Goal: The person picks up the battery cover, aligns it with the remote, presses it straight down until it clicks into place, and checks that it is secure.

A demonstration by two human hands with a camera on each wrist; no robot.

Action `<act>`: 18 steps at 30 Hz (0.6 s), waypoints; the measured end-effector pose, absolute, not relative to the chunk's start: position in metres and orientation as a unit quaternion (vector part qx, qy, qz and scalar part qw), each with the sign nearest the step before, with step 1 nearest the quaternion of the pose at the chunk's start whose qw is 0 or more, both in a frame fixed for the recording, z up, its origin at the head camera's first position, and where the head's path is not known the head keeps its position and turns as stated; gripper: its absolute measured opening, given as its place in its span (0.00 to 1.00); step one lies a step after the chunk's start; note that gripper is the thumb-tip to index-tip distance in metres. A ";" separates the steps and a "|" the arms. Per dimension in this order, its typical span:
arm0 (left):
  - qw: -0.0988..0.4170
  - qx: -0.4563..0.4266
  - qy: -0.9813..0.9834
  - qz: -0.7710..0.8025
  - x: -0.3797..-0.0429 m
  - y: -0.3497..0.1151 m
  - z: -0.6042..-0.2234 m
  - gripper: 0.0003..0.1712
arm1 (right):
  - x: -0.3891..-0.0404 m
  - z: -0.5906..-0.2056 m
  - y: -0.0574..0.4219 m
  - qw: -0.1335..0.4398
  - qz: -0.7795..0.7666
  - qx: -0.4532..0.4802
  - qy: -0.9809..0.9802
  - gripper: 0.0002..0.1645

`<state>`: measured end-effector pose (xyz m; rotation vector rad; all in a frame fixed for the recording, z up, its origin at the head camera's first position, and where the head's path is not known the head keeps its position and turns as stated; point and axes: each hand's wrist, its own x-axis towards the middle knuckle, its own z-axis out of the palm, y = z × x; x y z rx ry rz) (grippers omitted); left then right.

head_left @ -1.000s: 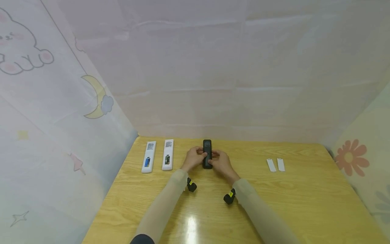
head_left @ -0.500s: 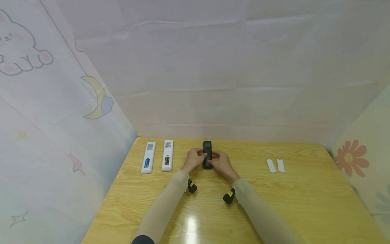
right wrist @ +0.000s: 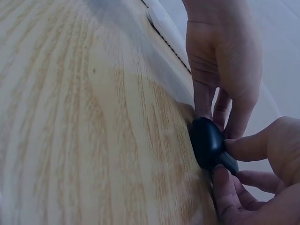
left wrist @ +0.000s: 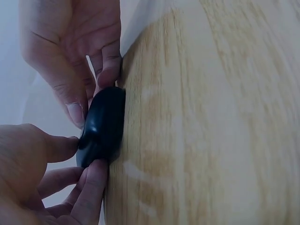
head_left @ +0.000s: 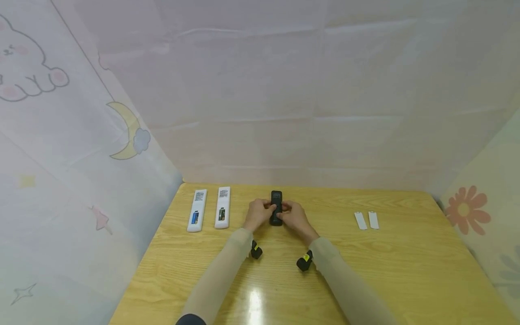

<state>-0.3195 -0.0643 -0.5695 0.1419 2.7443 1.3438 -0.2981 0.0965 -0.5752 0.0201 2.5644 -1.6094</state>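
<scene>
A black remote control [head_left: 276,208] lies lengthwise at the middle of the table's far part, between both hands. My left hand [head_left: 258,213] holds its left side, the thumb on top and the fingers along the edge. On the opposite side my right hand [head_left: 295,218] grips it in the same way, a little nearer to me. In the left wrist view the rounded near end of the black remote [left wrist: 101,124] shows against the wood, and the right wrist view has the same end of the remote [right wrist: 208,143] between thumbs and fingers.
Left of the hands lie two white remotes, one [head_left: 197,211] with a blue battery showing in its uncovered compartment, the other [head_left: 222,207] with a dark-and-green battery. Two white battery covers [head_left: 360,220] lie to the right. A patterned cloth wall [head_left: 284,149] borders the table's far edge.
The far end of the black remote has dropped slightly toward me in the head view. Both hands keep their hold with hardly any movement. The other things lie as before.
</scene>
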 end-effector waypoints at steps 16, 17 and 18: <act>0.048 0.048 0.900 0.430 -0.318 -0.068 -0.571 0.19 | -0.296 -0.576 0.099 0.063 -0.538 -0.005 0.840 0.32; 0.050 0.047 0.901 0.429 -0.319 -0.068 -0.572 0.19 | -0.296 -0.577 0.100 0.063 -0.538 -0.007 0.840 0.32; 0.053 0.046 0.901 0.429 -0.319 -0.069 -0.572 0.19 | -0.296 -0.577 0.100 0.063 -0.538 -0.008 0.841 0.32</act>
